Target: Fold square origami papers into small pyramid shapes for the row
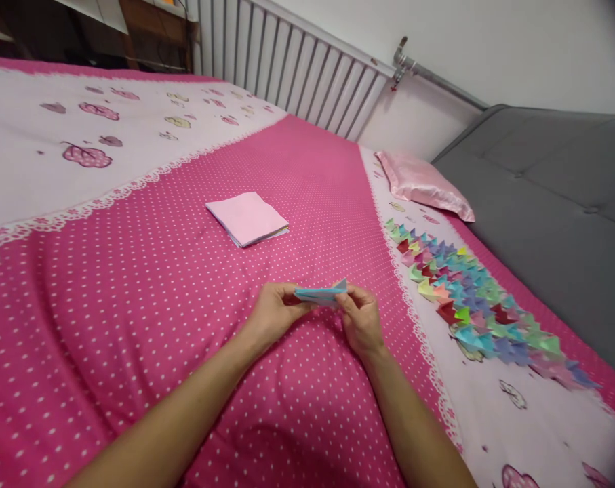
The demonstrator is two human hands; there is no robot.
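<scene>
- The left hand [275, 310] pinches one end of a folded blue paper [316, 295] with its fingers.
- The right hand [362, 318] pinches the other end, by a tip that sticks up.
- The blue paper is up in front of the person, over a pink dotted bed [149, 339].
- A bit farther, a stack of square papers [249, 218] lies on the bed, pink on top.
- To the right are rows of pointy folded papers [474, 298] in many colors.
- Past them is a shiny pink pillow [422, 183].
- A white radiator [297, 68] stands at the back.
</scene>
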